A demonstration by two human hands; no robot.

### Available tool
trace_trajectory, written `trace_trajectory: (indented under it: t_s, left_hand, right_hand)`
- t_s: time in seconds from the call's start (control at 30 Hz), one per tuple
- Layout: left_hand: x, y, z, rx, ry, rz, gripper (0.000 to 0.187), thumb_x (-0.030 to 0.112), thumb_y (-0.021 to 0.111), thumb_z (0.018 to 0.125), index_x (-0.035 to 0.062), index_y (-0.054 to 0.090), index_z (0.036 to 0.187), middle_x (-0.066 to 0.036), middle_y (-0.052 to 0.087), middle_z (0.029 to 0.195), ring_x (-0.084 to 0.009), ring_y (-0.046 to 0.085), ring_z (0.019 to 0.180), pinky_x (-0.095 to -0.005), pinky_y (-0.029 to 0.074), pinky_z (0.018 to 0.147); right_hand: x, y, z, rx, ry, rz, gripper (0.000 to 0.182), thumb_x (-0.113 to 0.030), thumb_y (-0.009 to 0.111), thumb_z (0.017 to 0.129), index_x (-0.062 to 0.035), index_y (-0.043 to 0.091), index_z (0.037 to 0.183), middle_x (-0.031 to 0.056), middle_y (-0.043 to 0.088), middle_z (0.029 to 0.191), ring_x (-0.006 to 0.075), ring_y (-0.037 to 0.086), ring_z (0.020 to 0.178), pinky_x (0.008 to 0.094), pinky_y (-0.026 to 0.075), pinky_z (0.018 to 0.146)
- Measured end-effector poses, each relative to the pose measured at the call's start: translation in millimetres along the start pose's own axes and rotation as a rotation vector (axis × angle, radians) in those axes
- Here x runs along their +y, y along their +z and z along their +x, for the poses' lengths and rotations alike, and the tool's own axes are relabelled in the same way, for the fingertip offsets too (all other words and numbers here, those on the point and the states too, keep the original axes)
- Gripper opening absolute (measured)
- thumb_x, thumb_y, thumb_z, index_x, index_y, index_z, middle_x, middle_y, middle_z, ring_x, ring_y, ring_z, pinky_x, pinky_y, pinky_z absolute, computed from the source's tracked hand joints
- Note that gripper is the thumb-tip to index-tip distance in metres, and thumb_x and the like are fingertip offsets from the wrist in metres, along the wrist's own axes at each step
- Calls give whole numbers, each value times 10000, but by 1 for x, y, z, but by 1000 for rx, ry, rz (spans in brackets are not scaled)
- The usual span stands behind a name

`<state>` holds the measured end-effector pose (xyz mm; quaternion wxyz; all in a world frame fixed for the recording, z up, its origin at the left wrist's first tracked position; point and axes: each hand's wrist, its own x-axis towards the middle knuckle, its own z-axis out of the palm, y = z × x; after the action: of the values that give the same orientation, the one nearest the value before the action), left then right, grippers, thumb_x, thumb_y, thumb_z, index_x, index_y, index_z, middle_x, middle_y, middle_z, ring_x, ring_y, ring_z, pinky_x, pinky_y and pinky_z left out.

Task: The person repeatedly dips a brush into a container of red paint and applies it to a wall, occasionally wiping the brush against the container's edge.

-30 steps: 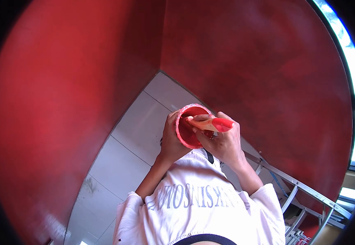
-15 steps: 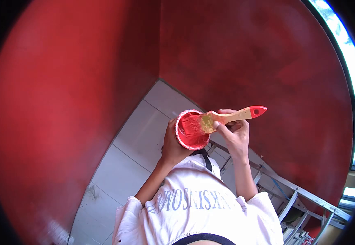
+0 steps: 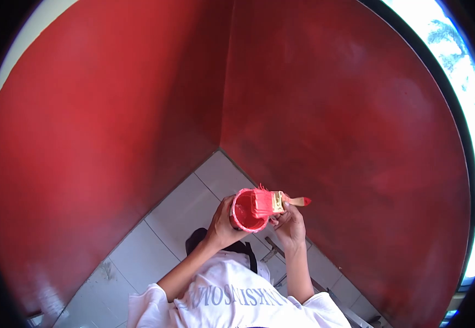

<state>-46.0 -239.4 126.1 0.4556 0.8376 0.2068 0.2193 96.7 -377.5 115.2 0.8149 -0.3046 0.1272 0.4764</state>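
Observation:
My left hand is wrapped round a small round tub with red paint inside and a paint-smeared rim. In my right hand is a flat paintbrush, gripped near its metal band. Its wide bristles, coated in red, lie over the right side of the tub's opening. The brush handle is pale wood with a red end and points right. Whether the bristles touch the rim is hard to tell.
Red walls meet in a corner ahead. Below is a pale tiled floor. Part of a metal ladder shows at the lower right, and a bright window at the far right.
The tub and both hands now appear lower in view. The brush has turned more level, its bristles lifted from inside the tub to over its edge. More wall shows.

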Motion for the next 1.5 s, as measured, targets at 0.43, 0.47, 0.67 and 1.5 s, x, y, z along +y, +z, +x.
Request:
trace_trajectory:
  t_s: [0.43,0.47,0.67,1.5]
  left_hand:
    - [-66,-6,68,41,-75,-339,888,216,931,592,45,438,1310,-143,514,1279,-291,537,1185,-400,462,981]
    - [-65,-7,59,57,-65,-344,890,212,932,589,48,438,1311,-140,515,1279,-287,539,1183,-398,465,976]
    - [-108,-23,14,177,-158,-339,878,150,931,564,31,455,1292,-133,551,1243,-288,562,1147,-397,476,946]
    - [-139,-59,-39,316,-269,-276,930,85,927,543,15,417,1317,-150,552,1271,-278,580,1137,-401,504,935]
  right_hand:
    - [-38,69,51,20,-312,-312,329,-145,639,909,-67,575,1222,52,663,1056,154,655,848,290,524,620]
    - [-49,87,41,31,-478,-430,337,-132,651,902,-57,570,1221,53,659,1025,150,647,821,286,527,629]
    - [-115,196,58,-80,-2101,-1715,270,-40,755,788,-66,688,1048,140,696,961,205,667,783,289,539,626]
    - [-111,182,183,-391,-1822,-2357,188,-112,680,762,-167,745,930,19,676,856,226,641,803,365,542,687]
